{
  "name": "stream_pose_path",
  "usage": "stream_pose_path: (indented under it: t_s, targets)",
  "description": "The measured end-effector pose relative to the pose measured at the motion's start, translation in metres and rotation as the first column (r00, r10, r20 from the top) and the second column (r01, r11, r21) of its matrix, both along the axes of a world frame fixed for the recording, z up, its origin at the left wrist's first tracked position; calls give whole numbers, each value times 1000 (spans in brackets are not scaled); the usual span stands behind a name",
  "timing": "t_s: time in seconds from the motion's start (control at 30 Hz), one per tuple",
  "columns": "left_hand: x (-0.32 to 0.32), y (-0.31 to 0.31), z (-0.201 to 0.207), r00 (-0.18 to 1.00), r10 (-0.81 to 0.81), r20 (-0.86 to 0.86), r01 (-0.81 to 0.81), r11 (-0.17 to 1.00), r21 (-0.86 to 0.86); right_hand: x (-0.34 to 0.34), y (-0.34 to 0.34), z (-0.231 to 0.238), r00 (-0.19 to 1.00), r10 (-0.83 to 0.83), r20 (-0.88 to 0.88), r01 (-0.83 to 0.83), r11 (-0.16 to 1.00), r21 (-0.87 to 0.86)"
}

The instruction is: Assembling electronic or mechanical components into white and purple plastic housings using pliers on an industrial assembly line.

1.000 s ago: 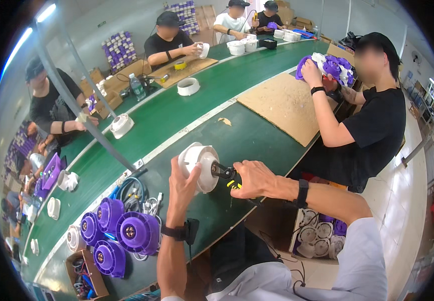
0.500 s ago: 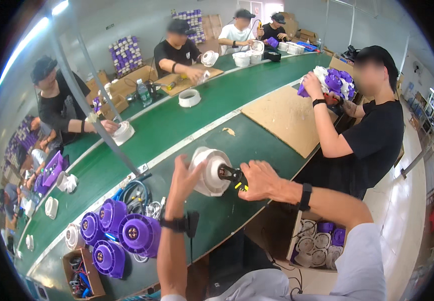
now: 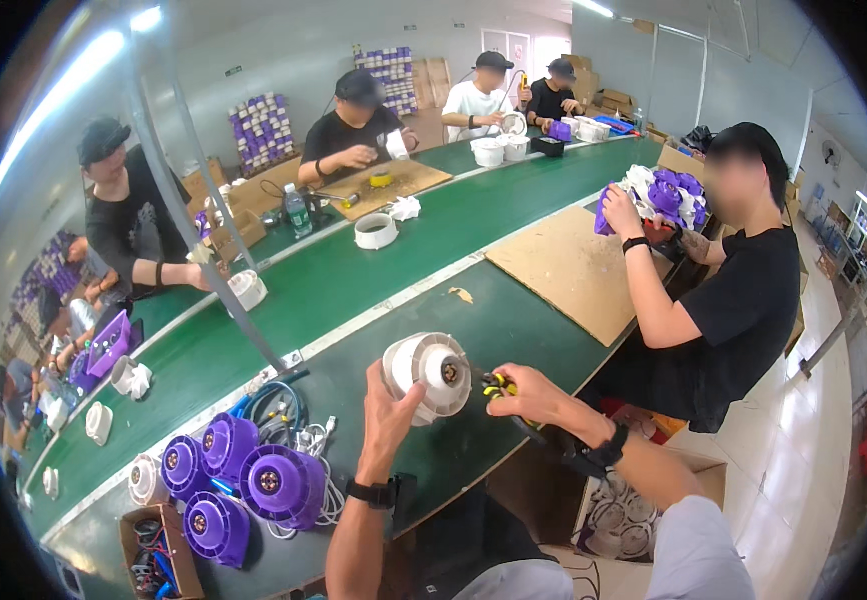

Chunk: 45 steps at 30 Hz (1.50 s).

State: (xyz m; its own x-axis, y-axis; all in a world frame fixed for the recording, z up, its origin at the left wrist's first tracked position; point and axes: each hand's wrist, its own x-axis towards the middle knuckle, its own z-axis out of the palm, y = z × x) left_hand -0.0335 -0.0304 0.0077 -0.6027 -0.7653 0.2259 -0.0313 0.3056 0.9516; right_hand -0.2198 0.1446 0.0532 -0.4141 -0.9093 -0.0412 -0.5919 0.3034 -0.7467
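Note:
My left hand is wrapped round the side of a white round plastic housing, holding it tilted up over the green work table. At the housing's middle, a round hole shows brass-coloured metal parts. In my right hand are pliers with black and yellow handles. They are just right of the housing, apart from it; their jaws are hard to make out. Left of my left forearm stand several purple housings, beside a smaller white one.
Grey and white cables lie behind the purple housings. A cardboard box of tools stands at the lower left. Across the green conveyor, co-workers handle white parts. A person at right holds purple parts near a brown board.
The pliers have come out of the housing's middle and moved right. My left hand has turned the housing to face more toward me. The conveyor's far co-worker has put down a white part.

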Motion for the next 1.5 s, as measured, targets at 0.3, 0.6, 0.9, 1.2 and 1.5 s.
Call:
stream_pose_path:
  t_s: [0.3, 0.6, 0.9, 1.2, 1.5]
  targets:
    - [13, 1, 19, 975, 207, 81, -201, 977, -74, 12, -26, -22, 979, -133, 152, 202, 621, -758]
    - [16, -5, -19, 972, 234, -11, -232, 955, -187, 29, -20, -98, 967, -250, 46, 220, 730, -647]
    - [7, -7, -8, 991, 131, -31, -126, 983, 131, 8, -9, -104, 984, -175, -29, 129, 819, -559]
    - [26, -31, -55, 909, 127, -397, 86, 875, 476, 23, -26, -19, 949, 2, -314, -32, 995, -92]
    - [24, -23, -53, 895, 109, -433, 103, 893, 439, 52, -33, 16, 841, -27, -541, 146, 973, 178]
